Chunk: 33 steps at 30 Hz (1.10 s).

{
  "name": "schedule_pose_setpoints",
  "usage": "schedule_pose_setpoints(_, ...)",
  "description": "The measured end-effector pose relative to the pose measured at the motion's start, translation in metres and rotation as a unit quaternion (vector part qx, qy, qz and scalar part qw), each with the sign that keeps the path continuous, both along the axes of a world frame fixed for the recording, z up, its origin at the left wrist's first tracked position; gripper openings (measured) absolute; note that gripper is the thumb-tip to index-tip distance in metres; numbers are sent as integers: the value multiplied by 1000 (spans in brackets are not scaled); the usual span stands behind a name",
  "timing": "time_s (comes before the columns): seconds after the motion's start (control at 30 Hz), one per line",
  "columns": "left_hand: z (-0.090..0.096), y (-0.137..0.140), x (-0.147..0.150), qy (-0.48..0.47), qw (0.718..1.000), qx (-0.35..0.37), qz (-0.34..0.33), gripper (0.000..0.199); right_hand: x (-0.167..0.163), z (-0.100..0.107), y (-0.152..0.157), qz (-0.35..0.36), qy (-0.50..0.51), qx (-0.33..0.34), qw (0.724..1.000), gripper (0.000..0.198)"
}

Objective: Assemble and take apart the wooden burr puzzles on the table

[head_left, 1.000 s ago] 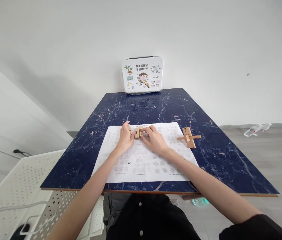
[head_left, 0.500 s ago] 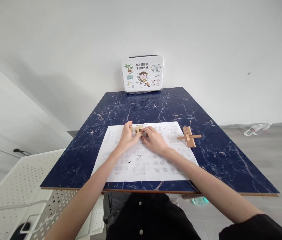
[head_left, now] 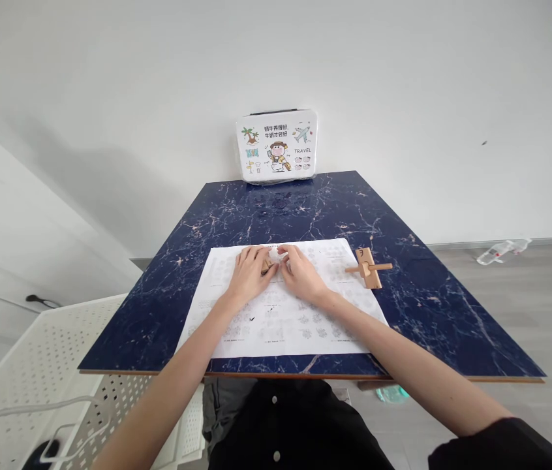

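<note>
My left hand (head_left: 249,273) is closed over a small light-wood puzzle block (head_left: 267,264). The fingers cover most of the block, so its full shape is hidden. Close by on the right, my right hand (head_left: 303,277) has its fingers curved and its thumb apart from them, and nothing shows between them. Both hands rest over a white instruction sheet (head_left: 276,326) printed with rows of grey diagrams. At the sheet's right edge lies a crossed wooden puzzle piece (head_left: 372,277) with a thin rod through it and a dark mark on top.
The sheet lies on a blue marbled table (head_left: 280,215). A white case with cartoon prints (head_left: 277,147) leans against the wall at the back. To the left stands a white perforated cart (head_left: 80,326) with a cable. A plastic bottle (head_left: 496,252) lies on the floor at right.
My left hand has turned palm-down and wrapped over the wooden block, which showed more before. My right fingers have drawn away from the block a little to the right.
</note>
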<state>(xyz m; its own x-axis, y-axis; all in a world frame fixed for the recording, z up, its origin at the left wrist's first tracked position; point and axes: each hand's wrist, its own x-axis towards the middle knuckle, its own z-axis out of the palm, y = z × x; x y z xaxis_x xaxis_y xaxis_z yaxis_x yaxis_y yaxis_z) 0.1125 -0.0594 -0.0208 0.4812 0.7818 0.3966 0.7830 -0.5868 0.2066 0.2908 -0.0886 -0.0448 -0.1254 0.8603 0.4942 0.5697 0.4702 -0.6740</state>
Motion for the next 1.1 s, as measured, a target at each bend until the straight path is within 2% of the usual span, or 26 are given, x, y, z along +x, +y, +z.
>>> schedule_pose_setpoints(0.3, -9, 13, -15, 11, 980, 41, 197, 41, -1, -2, 0, 2, -18, -2, 1000, 34)
schedule_pose_setpoints(0.5, -5, 21, -28, 14, 963, 71, 259, 41, 1, -2, -1, -18, -33, -2, 999, 32)
schedule_pose_setpoints(0.57, -2, 20, -27, 10, 968, 101, 232, 42, 4, -1, 0, -37, -39, 1, 999, 33)
schedule_pose_setpoints(0.7, 6, 11, -16, -27, 986, 133, 99, 37, 8, 2, 1, -79, -58, 12, 995, 33)
schedule_pose_setpoints(0.83, 13, -1, -6, -39, 995, 83, -39, 25, 8, 11, -6, -116, -111, 47, 986, 35)
schedule_pose_setpoints(0.93, 15, -7, -2, -29, 990, 22, -134, 23, 17, 27, -14, -134, -154, 71, 976, 34)
schedule_pose_setpoints(1.03, 15, -10, -1, -19, 986, -18, -167, 25, 46, 50, -20, -182, -204, 76, 959, 32)
schedule_pose_setpoints(1.1, 14, -9, -1, -23, 986, -27, -164, 26, 73, 66, -22, -206, -236, 25, 949, 31)
